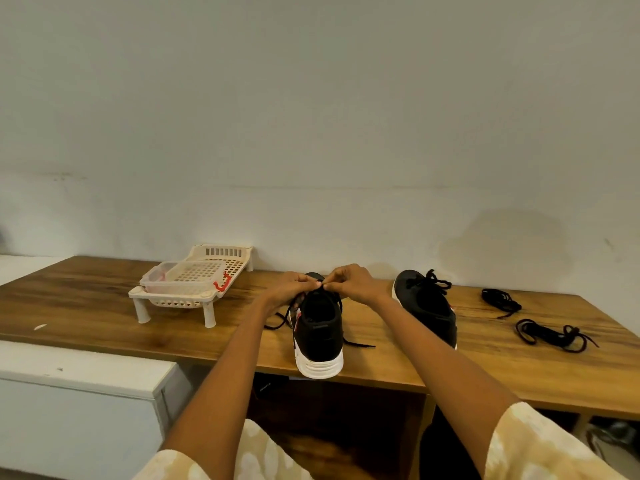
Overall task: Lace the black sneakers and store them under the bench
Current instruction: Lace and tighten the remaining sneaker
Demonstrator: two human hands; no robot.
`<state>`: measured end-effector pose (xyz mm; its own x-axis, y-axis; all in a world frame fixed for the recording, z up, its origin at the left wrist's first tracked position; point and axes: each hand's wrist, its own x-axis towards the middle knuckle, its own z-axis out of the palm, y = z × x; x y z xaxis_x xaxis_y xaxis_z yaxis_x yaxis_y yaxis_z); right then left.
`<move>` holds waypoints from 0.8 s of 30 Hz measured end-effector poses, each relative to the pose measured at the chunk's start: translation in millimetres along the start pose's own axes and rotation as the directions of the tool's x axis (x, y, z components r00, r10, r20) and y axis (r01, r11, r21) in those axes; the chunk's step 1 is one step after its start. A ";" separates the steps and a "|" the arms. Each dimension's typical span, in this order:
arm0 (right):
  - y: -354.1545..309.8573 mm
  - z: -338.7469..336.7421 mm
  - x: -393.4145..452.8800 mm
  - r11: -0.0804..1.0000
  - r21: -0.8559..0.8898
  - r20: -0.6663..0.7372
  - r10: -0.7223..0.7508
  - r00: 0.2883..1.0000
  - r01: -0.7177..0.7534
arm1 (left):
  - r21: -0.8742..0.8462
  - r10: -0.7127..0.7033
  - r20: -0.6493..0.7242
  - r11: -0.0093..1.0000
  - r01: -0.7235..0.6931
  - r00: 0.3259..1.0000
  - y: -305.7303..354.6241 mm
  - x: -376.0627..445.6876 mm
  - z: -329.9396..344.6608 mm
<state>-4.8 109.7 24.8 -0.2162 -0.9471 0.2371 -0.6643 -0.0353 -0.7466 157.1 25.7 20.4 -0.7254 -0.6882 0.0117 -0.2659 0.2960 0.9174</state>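
A black sneaker (320, 332) with a white sole stands on the wooden bench (104, 306), heel toward me at the front edge. My left hand (289, 289) and my right hand (353, 284) meet above its tongue, each pinching the black lace (282, 320), whose loose ends trail out to both sides of the shoe. A second black sneaker (427, 306) stands to the right with its lace tied on top. The toe of the near sneaker is hidden behind my hands.
A cream plastic rack (194, 289) on short legs, with a red clip, stands at the left near the wall. Two loose dark laces (500, 301) (554, 334) lie at the right. A white cabinet (79, 393) sits lower left. Open shelf space shows under the bench.
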 end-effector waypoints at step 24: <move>3.1 -11.5 12.3 0.959 0.265 0.244 0.031 0.969 -0.098 | 0.074 0.233 -0.328 0.972 -0.222 0.916 -11.1 7.3 20.3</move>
<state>-17.7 101.6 32.5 -0.0554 -0.9970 0.0549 -0.4263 -0.0261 -0.9042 141.8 30.8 2.3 -0.5182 -0.7780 0.3553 -0.1448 0.4892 0.8601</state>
